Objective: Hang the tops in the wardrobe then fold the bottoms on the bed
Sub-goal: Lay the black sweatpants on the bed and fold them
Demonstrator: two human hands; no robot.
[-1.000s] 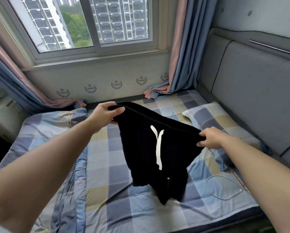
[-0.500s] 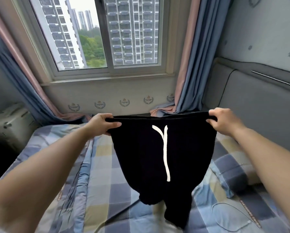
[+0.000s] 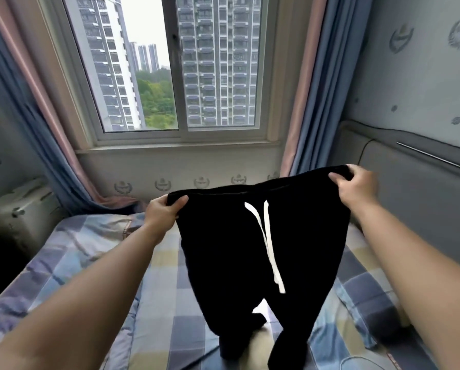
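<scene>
A pair of black trousers (image 3: pixel 239 247) is held up in the air above the bed (image 3: pixel 159 303), stretched by the waistband between two bare hands; the left hand (image 3: pixel 162 212) is closed around the left end of the waistband, with the thumb laid over the front of the cloth and the fingers hidden behind it; the right hand (image 3: pixel 355 186) is closed around the right end, which is raised higher than the left, so that the waistband slopes upward to the right. A white drawstring (image 3: pixel 267 241) is seen hanging from the middle of the waistband, its two cords falling down the front of the dark fabric; the two legs are let hang downward, and their lower ends are seen close to or on the checked bedsheet (image 3: pixel 95 265), though contact cannot be told for certain. The bed is covered in blue, grey and yellow squares; a pillow (image 3: pixel 362 313) in the same pattern is partly seen at the right, behind the trousers and the right forearm; a grey padded headboard (image 3: pixel 415 204) is set along the right wall. A window (image 3: pixel 175 68) is seen straight ahead, with tall apartment blocks and green trees beyond the glass; blue and pink curtains (image 3: pixel 309 84) are drawn back on both sides of it.
</scene>
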